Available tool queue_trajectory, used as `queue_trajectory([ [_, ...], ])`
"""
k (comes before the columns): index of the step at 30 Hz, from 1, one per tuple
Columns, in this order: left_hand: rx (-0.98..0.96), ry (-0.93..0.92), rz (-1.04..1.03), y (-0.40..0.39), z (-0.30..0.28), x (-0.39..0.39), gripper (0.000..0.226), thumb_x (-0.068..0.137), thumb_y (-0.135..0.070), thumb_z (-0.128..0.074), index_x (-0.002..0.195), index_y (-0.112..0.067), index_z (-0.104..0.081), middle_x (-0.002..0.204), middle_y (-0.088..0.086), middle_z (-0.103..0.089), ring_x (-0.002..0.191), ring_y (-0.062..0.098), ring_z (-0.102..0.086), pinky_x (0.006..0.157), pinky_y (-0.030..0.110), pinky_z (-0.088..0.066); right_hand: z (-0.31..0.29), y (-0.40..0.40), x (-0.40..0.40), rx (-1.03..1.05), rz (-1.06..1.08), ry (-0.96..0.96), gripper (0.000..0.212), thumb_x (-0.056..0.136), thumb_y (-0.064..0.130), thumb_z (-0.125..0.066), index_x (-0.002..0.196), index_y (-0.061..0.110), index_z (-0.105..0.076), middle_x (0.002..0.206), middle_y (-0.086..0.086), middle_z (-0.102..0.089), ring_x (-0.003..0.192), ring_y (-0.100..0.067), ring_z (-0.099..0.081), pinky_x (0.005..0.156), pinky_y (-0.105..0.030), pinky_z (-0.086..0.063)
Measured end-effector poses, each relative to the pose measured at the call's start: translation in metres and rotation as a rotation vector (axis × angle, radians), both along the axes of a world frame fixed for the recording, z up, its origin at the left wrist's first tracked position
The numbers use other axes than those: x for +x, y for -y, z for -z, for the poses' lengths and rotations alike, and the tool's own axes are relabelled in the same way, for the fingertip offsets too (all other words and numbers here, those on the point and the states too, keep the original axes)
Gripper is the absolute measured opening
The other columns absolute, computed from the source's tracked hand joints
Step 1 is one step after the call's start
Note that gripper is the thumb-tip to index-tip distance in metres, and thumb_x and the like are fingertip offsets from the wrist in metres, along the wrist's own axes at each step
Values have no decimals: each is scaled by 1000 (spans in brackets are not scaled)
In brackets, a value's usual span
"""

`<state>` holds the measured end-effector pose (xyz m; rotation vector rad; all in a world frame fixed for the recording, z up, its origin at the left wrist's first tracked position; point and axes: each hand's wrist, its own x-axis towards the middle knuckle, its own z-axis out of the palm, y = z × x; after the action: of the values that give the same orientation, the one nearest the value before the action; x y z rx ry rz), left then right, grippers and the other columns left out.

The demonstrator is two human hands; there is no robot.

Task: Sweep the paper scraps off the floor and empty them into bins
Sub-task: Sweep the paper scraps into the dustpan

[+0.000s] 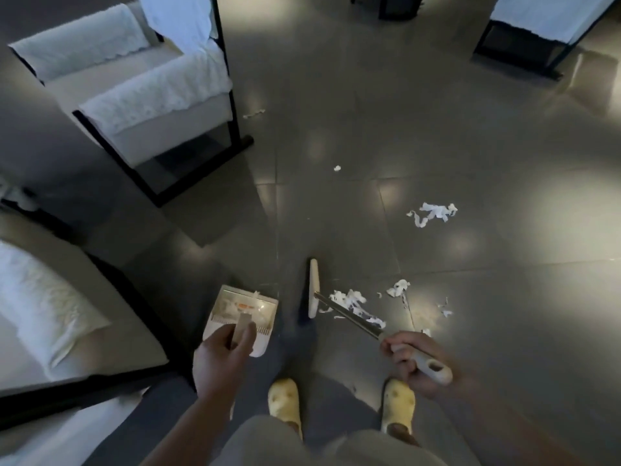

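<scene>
Head view: left hand (224, 351) grips the handle of a cream plastic dustpan (242, 312) on the grey tiled floor (336, 112); right hand (408, 358) is clamped round a metal-shafted broom with cream head (314, 288). Torn white paper scraps (351, 302) lie just right of the head, others (433, 213) farther off. Step judged: gathering; next, draw scraps leftward into the pan. No legible writing.

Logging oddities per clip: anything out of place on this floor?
Yes: torn paper scraps litter the tiled floor right of the broom, with a strip cluster farther off, a crumb, and one piece by the armchair.
</scene>
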<state>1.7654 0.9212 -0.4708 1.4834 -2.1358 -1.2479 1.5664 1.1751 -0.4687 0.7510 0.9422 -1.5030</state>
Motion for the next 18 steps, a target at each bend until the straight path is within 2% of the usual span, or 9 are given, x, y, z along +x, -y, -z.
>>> queue_trajectory([
  [1,-16,4,-12,-9,-2,-4,38,90,-41,-65,60,-18,-64,53,1,-62,52,19,-60,49,28,-41,-3,-9,-11,59,-62,-14,6,87,-2,-54,88,4,-51,69,-10,-53,30,-5,-44,24,-14,-33],
  [3,-35,31,-33,-30,-3,-13,39,91,-36,-65,58,-16,-62,52,1,-61,50,17,-57,46,25,-37,-7,-28,-31,134,-195,-60,11,93,1,-45,86,8,-50,70,-8,-49,29,-4,-41,24,-12,-29],
  [7,-51,64,-90,-71,0,-26,48,83,-47,-64,49,-18,-48,43,-4,-49,43,17,-47,45,26,-31,-16,-51,-50,233,-424,-234,10,90,0,-49,89,9,-51,65,-5,-45,33,-5,-39,25,-15,-26],
  [9,-68,102,-113,-87,4,-32,47,83,-49,-62,50,-18,-50,44,-5,-49,45,18,-48,47,27,-33,-23,-61,-59,215,-452,-262,15,91,-2,-47,94,12,-50,66,-5,-43,33,-5,-38,26,-15,-25],
  [11,-92,179,-159,-102,7,-36,46,84,-54,-60,55,-18,-56,51,0,-57,51,22,-55,51,30,-38,-29,-76,-72,166,-455,-224,19,92,-3,-43,99,14,-48,66,-5,-42,32,-5,-37,26,-12,-24],
  [13,-156,221,-260,-116,6,-39,48,78,-60,-50,58,-17,-59,56,4,-60,57,26,-57,52,31,-38,-26,-92,-90,122,-438,-148,19,93,-1,-43,103,13,-49,66,-7,-48,31,-5,-38,26,-11,-25],
  [15,-192,204,-419,-128,0,-38,49,78,-57,-46,58,-14,-58,57,8,-59,58,29,-55,54,33,-37,-20,-105,-107,81,-427,-43,17,93,2,-43,104,12,-49,67,-7,-53,31,-5,-38,25,-11,-28],
  [18,-186,178,-583,-151,-8,-30,52,87,-52,-50,61,-7,-57,58,14,-57,60,33,-55,60,40,-44,-12,-123,-124,69,-418,58,10,94,4,-43,99,7,-50,69,-8,-54,30,-5,-39,25,-11,-28],
])
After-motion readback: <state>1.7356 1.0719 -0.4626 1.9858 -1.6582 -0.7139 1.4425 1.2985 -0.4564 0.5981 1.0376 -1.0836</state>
